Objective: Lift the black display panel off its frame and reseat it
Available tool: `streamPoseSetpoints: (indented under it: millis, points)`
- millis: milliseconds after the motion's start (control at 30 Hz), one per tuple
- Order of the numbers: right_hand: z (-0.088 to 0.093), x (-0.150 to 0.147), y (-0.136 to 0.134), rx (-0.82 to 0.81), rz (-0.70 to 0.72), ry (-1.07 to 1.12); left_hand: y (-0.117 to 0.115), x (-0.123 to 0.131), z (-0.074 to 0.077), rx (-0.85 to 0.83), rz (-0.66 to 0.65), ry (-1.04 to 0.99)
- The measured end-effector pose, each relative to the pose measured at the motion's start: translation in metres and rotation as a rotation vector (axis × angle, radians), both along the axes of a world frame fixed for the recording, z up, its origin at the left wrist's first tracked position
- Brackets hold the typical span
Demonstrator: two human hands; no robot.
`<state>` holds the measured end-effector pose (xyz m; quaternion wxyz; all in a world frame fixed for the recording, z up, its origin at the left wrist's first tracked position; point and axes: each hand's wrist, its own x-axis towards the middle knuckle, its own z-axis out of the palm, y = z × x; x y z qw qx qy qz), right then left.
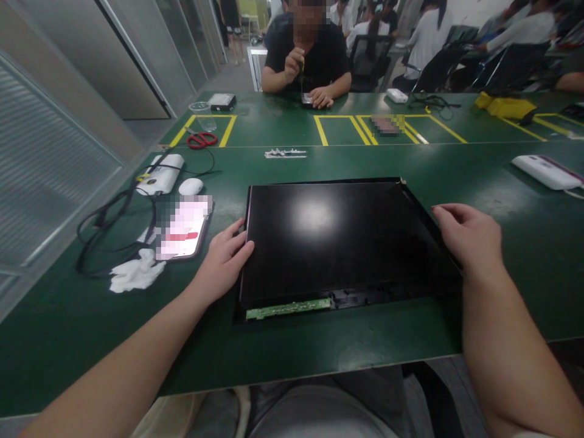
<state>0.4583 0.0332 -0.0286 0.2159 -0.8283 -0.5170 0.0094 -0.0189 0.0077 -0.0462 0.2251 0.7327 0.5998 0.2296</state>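
A black display panel (pixel 337 237) lies flat on the green table (pixel 515 243) in front of me, with a narrow green circuit strip (pixel 288 309) showing along its near edge. My left hand (pixel 223 263) grips the panel's left edge, thumb and fingers pressed against it. My right hand (pixel 468 234) rests on the panel's right edge with the fingers curled over it. The panel sits slightly askew in a black frame beneath it.
Left of the panel lie a phone (pixel 182 228), a crumpled white tissue (pixel 135 274), a white mouse (pixel 190 186), black cables (pixel 107 225) and red scissors (pixel 201 140). A white device (pixel 545 171) lies far right. Across the table a seated person in black (pixel 306 58) works on a small object.
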Motion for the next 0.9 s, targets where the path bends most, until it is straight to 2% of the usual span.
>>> streamPoseSetpoints:
  millis: [67,233,667,900]
  points:
    - [0.002,0.001,0.002,-0.047,-0.051,0.019,0.0,0.0,0.0,-0.001,0.006,0.004]
    - [0.0,-0.001,0.008,-0.333,0.017,-0.05,0.001,0.0,-0.001,0.003,-0.007,0.05]
    - [-0.007,-0.001,0.008,-0.355,0.1,-0.164,-0.001,0.006,-0.003,-0.006,0.016,0.134]
    - [-0.014,0.005,0.009,-0.336,0.117,-0.18,-0.002,0.003,-0.003,-0.002,0.035,0.046]
